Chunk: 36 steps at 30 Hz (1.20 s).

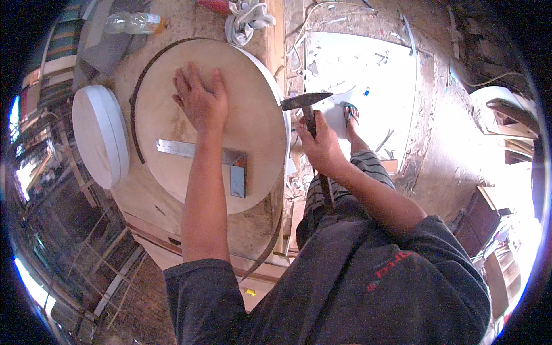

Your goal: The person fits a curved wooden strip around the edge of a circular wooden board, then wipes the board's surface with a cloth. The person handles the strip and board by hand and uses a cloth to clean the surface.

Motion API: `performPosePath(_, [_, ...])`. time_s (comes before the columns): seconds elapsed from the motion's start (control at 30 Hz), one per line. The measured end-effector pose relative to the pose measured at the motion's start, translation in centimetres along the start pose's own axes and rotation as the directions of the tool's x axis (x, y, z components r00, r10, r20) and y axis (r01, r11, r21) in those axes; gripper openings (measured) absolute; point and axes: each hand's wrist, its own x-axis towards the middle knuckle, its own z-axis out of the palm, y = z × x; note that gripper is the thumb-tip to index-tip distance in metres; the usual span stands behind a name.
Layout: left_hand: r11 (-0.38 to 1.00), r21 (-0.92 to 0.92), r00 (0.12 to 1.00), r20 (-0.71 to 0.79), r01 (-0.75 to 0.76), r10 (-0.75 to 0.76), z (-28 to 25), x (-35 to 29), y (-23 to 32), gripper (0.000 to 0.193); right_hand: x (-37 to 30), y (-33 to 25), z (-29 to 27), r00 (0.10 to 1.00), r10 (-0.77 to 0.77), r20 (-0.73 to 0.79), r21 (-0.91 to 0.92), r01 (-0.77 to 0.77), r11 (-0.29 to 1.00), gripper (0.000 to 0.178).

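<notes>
Nearest on the surface (253, 227), a metal try square (237, 183) is lying on the near part of a large round wooden disc (253, 92), its blade pointing left and passing beneath the left forearm; it seems to be resting there loose, within easy reach. To the right of the disc, the right hand (323, 146) is closing its fingers around the handle of a hammer (309, 118), gripping high, close under the head, probably for control; the rest of the handle is trailing toward the body. Farther off, the left hand (202, 106) is lying palm down on the disc, fingers spread and grasping nothing, apparently steadying it. A dark strip (136, 109) is curving along the disc's left edge. At the left, a smaller white-edged disc (95, 138) is sitting apart. At the far end, a crumpled cloth (247, 24) is lying just beyond the disc, and a clear plastic bottle (129, 23) is lying on its side at far left, showing orange toward its right end; whether that is liquid or label, I cannot tell.
</notes>
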Motion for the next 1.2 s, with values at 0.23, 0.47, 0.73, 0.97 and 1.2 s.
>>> performPosePath(0.23, [0.999,-0.039,0.999,-0.039,0.001,-0.003,0.5,-0.6,-1.0,0.078,0.7,-0.2,0.1,0.998,-0.033,0.054,-0.125,0.039,0.991,0.060])
performPosePath(0.47, [0.995,-0.087,0.999,-0.005,0.052,-0.053,-3.8,-0.1,0.9,0.079,1.1,0.3,1.0,0.999,0.040,-0.030,-0.053,-0.042,0.998,0.024])
performPosePath(0.73, [0.987,-0.105,0.993,0.001,0.121,-0.121,-1.1,-2.0,0.5,0.081,1.4,6.2,1.0,0.993,0.120,0.017,0.073,-0.120,0.990,0.025])
performPosePath(0.97, [0.985,-0.146,0.995,-0.031,0.090,-0.096,-1.7,-0.3,0.9,0.078,2.8,8.1,2.2,0.996,-0.006,-0.089,-0.022,0.004,1.000,0.023])
performPosePath(1.2, [0.992,-0.106,0.996,-0.050,0.074,-0.080,0.0,-1.1,0.1,0.078,5.3,3.0,-4.9,0.993,-0.118,0.020,-0.140,0.119,0.983,0.029])
